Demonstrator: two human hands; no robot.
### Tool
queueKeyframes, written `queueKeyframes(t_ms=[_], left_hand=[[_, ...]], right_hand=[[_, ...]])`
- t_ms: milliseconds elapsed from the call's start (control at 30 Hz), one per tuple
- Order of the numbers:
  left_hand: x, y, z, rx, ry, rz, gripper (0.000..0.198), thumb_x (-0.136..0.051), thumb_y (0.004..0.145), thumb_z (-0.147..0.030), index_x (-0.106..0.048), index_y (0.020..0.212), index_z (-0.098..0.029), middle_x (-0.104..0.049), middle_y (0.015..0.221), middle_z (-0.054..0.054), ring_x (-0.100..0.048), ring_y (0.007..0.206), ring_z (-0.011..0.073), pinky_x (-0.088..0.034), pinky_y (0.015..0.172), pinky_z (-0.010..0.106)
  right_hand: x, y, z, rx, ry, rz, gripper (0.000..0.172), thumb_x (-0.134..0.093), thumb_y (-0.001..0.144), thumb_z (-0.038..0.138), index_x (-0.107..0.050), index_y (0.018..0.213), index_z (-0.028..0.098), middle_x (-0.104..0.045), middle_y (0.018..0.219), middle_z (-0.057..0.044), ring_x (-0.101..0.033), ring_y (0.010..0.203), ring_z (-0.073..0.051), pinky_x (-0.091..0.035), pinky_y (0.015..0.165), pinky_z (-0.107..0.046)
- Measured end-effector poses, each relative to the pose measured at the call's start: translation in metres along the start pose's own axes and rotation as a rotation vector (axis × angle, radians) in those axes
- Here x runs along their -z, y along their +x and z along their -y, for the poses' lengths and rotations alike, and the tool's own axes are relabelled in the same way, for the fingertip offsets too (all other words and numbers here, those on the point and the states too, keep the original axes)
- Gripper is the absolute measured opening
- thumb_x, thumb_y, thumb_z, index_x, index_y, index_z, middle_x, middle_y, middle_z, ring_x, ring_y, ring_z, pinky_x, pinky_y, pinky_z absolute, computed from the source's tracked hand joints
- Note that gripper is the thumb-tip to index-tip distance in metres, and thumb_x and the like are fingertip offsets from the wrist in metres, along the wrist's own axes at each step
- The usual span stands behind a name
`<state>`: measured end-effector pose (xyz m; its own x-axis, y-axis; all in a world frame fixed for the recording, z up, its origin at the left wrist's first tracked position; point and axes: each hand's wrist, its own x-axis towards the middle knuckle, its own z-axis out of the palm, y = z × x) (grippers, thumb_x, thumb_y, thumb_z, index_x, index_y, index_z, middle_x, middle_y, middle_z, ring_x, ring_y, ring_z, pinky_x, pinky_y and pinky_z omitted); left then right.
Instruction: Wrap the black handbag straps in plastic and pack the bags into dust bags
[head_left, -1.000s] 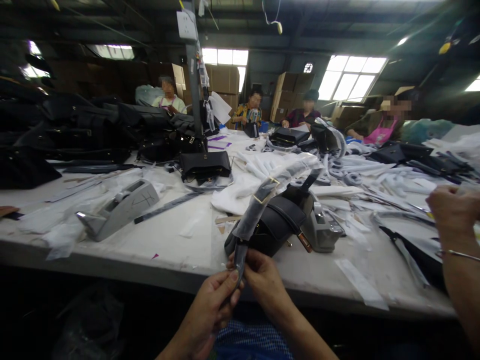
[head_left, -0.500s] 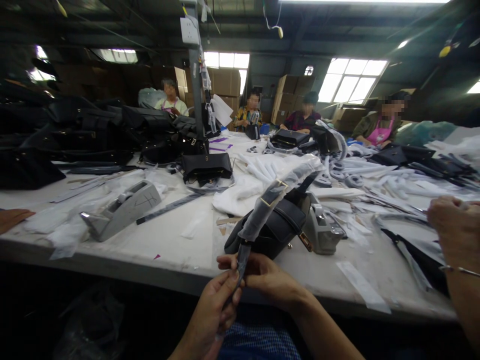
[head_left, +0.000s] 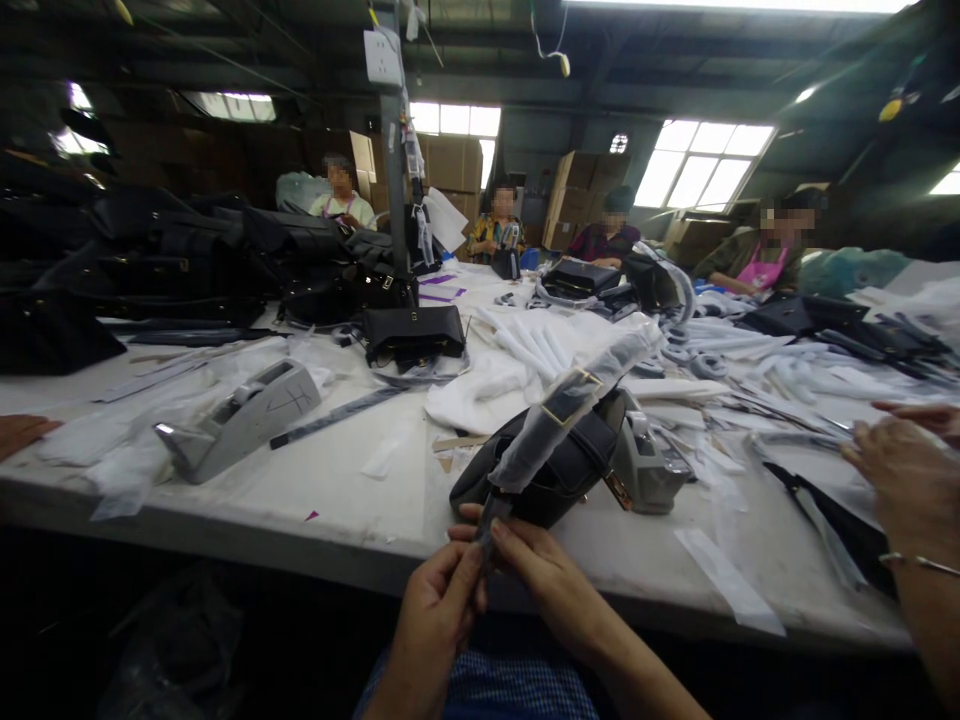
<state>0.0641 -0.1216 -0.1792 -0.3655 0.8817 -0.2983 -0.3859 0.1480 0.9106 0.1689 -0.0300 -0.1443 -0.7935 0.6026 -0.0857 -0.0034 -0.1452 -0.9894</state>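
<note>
My left hand (head_left: 442,610) and my right hand (head_left: 536,568) meet at the table's near edge, both pinching the lower end of a black strap (head_left: 555,420). The strap has a gold buckle and is covered in a clear plastic sleeve. It rises up and to the right from my fingers. Behind it a black handbag (head_left: 559,475) lies on the white table (head_left: 337,480).
A grey tape dispenser (head_left: 240,415) stands at the left, a second one (head_left: 645,465) behind the handbag. A co-worker's hand (head_left: 900,480) with a bracelet works at the right. Black bags are piled at the far left; white wrapped straps litter the middle. Several people sit across the table.
The strap has swung to the right and tilted lower. My hands have slid up to its very end. The co-worker's hand at the right has dropped lower.
</note>
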Motion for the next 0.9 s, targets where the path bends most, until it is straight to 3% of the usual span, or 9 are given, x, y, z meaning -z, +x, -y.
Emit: queueKeyframes(t_ms=[67,167,233,300,400,533,733,900], left_hand=[[0.001,0.001,0.0,-0.028,0.026,-0.016,0.055,-0.061,0.078,-0.071,-0.05,0.065,-0.019,-0.027,0.045,-0.01,-0.018,0.04,0.0047,-0.013,0.041,0.021],[0.004,0.004,0.0,-0.087,0.091,-0.03,0.052,-0.059,0.082,-0.068,-0.056,0.068,-0.018,-0.042,0.049,-0.007,-0.027,0.04,0.0053,-0.019,0.043,0.021],[0.007,0.006,0.0,-0.124,0.145,-0.014,0.05,-0.058,0.085,-0.066,-0.061,0.073,-0.017,-0.056,0.058,-0.001,-0.04,0.044,0.0077,-0.029,0.047,0.022],[0.01,0.01,-0.002,-0.157,0.208,0.022,0.048,-0.056,0.087,-0.063,-0.065,0.076,-0.017,-0.064,0.068,0.003,-0.054,0.056,0.013,-0.039,0.056,0.024],[0.015,0.014,-0.01,-0.218,0.369,0.075,0.047,-0.053,0.09,-0.059,-0.068,0.073,-0.018,-0.065,0.07,0.004,-0.058,0.069,0.0179,-0.042,0.064,0.026],[0.025,0.02,-0.025,-0.296,0.557,0.139,0.046,-0.05,0.093,-0.056,-0.067,0.071,-0.018,-0.062,0.07,0.002,-0.057,0.071,0.0185,-0.04,0.065,0.026],[0.037,0.032,-0.032,-0.364,0.56,0.212,0.047,-0.048,0.093,-0.057,-0.07,0.075,-0.02,-0.067,0.073,0.004,-0.061,0.073,0.0202,-0.044,0.068,0.026],[0.045,0.049,-0.036,-0.426,0.42,0.064,0.045,-0.054,0.088,-0.062,-0.076,0.092,-0.023,-0.071,0.075,0.006,-0.063,0.069,0.0204,-0.048,0.065,0.026]], right_hand=[[0.01,-0.007,0.002,0.037,-0.135,-0.056,0.048,-0.048,0.098,0.056,-0.074,0.11,0.017,-0.076,0.103,-0.009,-0.071,0.097,-0.024,-0.053,0.092,-0.037],[0.029,-0.016,0.014,0.179,-0.34,-0.351,0.046,-0.051,0.097,0.056,-0.076,0.092,0.018,-0.075,0.079,-0.007,-0.069,0.072,-0.021,-0.055,0.07,-0.032],[0.042,-0.016,0.031,0.309,-0.415,-0.59,0.037,-0.057,0.095,0.053,-0.074,0.097,0.02,-0.075,0.081,-0.006,-0.068,0.072,-0.019,-0.055,0.071,-0.031],[0.052,-0.009,0.055,0.399,-0.387,-0.678,0.035,-0.061,0.093,0.051,-0.07,0.113,0.023,-0.075,0.102,-0.006,-0.07,0.09,-0.021,-0.055,0.085,-0.033],[0.06,0.011,0.097,0.434,-0.157,-0.501,0.043,-0.06,0.093,0.053,-0.063,0.125,0.024,-0.067,0.126,-0.008,-0.065,0.114,-0.024,-0.053,0.098,-0.038],[0.057,0.033,0.148,0.404,0.019,-0.313,0.048,-0.058,0.089,0.064,-0.065,0.11,0.022,-0.07,0.119,-0.011,-0.064,0.117,-0.028,-0.057,0.094,-0.041],[0.055,0.054,0.192,0.384,-0.035,-0.34,0.049,-0.06,0.085,0.067,-0.065,0.091,0.019,-0.073,0.094,-0.012,-0.071,0.101,-0.029,-0.061,0.084,-0.042],[0.058,0.059,0.212,0.406,-0.064,-0.38,0.036,-0.07,0.084,0.053,-0.066,0.087,0.017,-0.072,0.085,-0.009,-0.072,0.086,-0.024,-0.061,0.078,-0.038]])
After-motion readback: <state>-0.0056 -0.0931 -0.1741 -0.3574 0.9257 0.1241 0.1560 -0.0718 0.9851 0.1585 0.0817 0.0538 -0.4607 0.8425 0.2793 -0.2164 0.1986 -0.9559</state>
